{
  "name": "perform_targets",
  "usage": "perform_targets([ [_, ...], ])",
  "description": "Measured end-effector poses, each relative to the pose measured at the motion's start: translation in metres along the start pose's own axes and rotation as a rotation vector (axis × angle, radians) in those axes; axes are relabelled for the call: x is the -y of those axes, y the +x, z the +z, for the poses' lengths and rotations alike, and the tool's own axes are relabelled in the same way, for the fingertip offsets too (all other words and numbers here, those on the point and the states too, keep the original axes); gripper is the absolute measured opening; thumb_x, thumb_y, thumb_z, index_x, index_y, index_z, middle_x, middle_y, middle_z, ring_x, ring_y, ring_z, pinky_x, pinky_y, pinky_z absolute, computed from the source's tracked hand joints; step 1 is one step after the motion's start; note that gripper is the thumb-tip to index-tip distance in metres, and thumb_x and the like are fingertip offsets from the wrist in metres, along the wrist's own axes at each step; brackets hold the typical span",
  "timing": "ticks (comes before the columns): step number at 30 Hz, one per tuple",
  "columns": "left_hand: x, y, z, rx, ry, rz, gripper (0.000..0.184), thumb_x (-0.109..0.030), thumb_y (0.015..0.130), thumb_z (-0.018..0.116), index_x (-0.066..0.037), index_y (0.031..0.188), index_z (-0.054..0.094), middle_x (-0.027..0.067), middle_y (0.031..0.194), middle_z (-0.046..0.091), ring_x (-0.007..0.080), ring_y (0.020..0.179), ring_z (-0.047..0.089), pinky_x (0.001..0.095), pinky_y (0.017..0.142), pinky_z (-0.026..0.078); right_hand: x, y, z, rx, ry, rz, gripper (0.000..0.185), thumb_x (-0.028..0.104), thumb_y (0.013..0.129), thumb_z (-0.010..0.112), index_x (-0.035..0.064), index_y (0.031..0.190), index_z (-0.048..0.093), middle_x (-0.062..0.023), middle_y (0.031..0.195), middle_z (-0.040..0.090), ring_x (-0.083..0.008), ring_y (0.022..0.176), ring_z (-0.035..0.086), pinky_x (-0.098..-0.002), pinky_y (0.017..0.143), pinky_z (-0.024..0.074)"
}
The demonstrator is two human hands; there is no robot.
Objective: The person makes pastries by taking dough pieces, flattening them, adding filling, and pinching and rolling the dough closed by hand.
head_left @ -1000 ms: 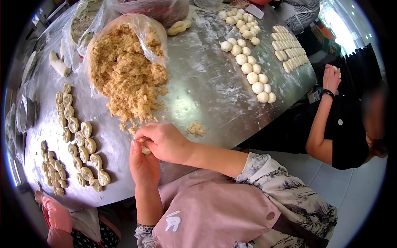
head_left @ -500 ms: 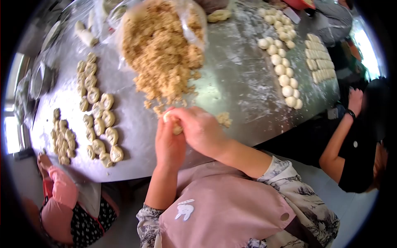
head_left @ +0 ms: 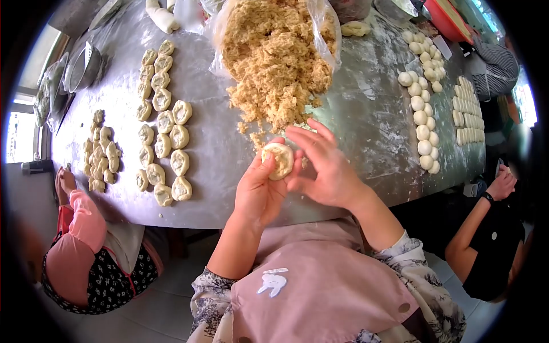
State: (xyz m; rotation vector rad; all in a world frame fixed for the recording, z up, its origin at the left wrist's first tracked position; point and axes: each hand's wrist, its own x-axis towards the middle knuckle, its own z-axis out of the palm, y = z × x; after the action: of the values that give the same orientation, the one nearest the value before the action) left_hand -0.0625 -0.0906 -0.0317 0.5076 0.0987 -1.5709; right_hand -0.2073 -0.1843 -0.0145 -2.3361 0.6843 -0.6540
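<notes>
My left hand is closed around a round piece of dough, its thumb pressed on the upper face. The dough has a pale rim and a light, crumbly-looking middle. Just to the right, my right hand is open with its fingers spread; its thumb is close to the dough's edge, and I cannot tell whether they touch. Beyond both hands, a heap of crumbly tan filling spills from a clear plastic bag onto the metal table.
Several filled dough pieces stand in rows on the left, with smaller ones further left. Smooth dough balls and cut dough strips lie on the right. One person is at left, another at right.
My right hand has opened and drawn off the dough, which both hands enclosed before. The dough's upper face now shows in my left hand. The whole view has shifted.
</notes>
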Motion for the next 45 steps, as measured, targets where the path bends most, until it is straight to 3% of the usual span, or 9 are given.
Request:
perform_targets([
  [3,0.000,0.000,0.004,0.060,0.006,-0.063,0.037,-0.015,0.100,0.047,-0.002,0.135,0.042,0.0134,0.127,0.054,0.0249,0.115,0.057,0.0328,0.092,0.053,0.005,-0.004,0.017,-0.002,-0.024,-0.041,0.074,0.047,0.079,0.071,0.0037,0.134,0.047,-0.0127,0.140,0.048,-0.0418,0.136,0.034,-0.0534,0.113,0.0199],
  [13,0.012,-0.001,-0.002,-0.058,0.233,-0.006,0.036,-0.010,0.098,0.044,-0.003,0.133,0.044,0.0111,0.128,0.053,0.0212,0.114,0.057,0.0324,0.095,0.050,0.012,0.005,0.042,-0.230,0.007,-0.119,0.021,0.026,0.099,0.052,0.0077,0.103,0.062,-0.0069,0.109,0.069,-0.0365,0.129,0.049,-0.0452,0.113,0.0236],
  [17,0.007,-0.007,0.030,-0.028,-0.109,-0.041,0.036,-0.006,0.097,0.042,-0.003,0.133,0.045,0.0129,0.131,0.052,0.0214,0.114,0.057,0.0323,0.094,0.050,0.009,0.005,0.045,-0.345,0.207,-0.045,0.018,0.017,0.099,0.049,0.0074,0.102,0.064,-0.0069,0.105,0.070,-0.0359,0.129,0.050,-0.0441,0.113,0.0256],
  [22,0.016,0.002,0.002,0.019,0.246,0.071,0.040,-0.005,0.097,0.041,-0.001,0.137,0.042,0.0118,0.133,0.051,0.0215,0.118,0.055,0.0322,0.098,0.047,0.024,0.008,0.046,-0.438,0.027,-0.078,0.015,0.013,0.097,0.052,0.0059,0.103,0.064,-0.0075,0.102,0.070,-0.0353,0.129,0.050,-0.0451,0.112,0.0284],
  [29,0.021,-0.005,0.021,0.065,0.139,0.178,0.048,-0.008,0.099,0.042,-0.001,0.146,0.030,0.0110,0.143,0.042,0.0231,0.131,0.044,0.0349,0.107,0.037,0.020,0.013,0.048,-0.429,0.550,0.290,0.023,0.018,0.101,0.046,0.0012,0.105,0.061,-0.0117,0.102,0.069,-0.0291,0.119,0.057,-0.0386,0.109,0.0347],
  [32,0.027,0.000,0.019,0.143,0.534,0.444,0.052,-0.014,0.102,0.042,-0.002,0.149,0.023,0.0109,0.147,0.036,0.0224,0.135,0.038,0.0356,0.110,0.033,0.027,0.023,0.034,-0.428,0.782,0.412,0.036,0.026,0.105,0.037,-0.0023,0.118,0.055,-0.0148,0.116,0.063,-0.0244,0.120,0.055,-0.0366,0.109,0.0348],
  [37,0.020,-0.001,0.010,-0.044,1.084,0.877,0.024,-0.014,0.101,0.045,-0.001,0.111,0.062,0.0116,0.108,0.060,0.0200,0.099,0.057,0.0314,0.088,0.045,0.047,0.013,0.035,-0.277,0.917,0.337,0.064,0.043,0.104,0.033,-0.0071,0.143,0.029,-0.0193,0.143,0.041,-0.0298,0.135,0.038,-0.0376,0.110,0.0299],
  [40,0.015,-0.002,0.004,-0.034,1.197,0.831,0.026,-0.017,0.102,0.044,-0.001,0.107,0.064,0.0097,0.111,0.059,0.0183,0.106,0.054,0.0293,0.095,0.040,0.053,0.008,0.040,-0.216,0.917,0.353,0.069,0.047,0.102,0.037,-0.0073,0.143,0.026,-0.0200,0.143,0.040,-0.0284,0.133,0.038,-0.0383,0.109,0.0300],
  [45,0.017,-0.002,0.017,0.034,1.340,0.851,0.076,-0.060,0.099,0.018,0.000,0.136,0.047,0.0203,0.145,0.034,0.0276,0.136,0.023,0.0392,0.110,0.026,0.049,0.007,0.038,-0.156,0.823,0.496,0.040,0.033,0.101,0.048,-0.0031,0.116,0.055,-0.0155,0.104,0.067,-0.0181,0.094,0.064,-0.0311,0.081,0.0505],
])
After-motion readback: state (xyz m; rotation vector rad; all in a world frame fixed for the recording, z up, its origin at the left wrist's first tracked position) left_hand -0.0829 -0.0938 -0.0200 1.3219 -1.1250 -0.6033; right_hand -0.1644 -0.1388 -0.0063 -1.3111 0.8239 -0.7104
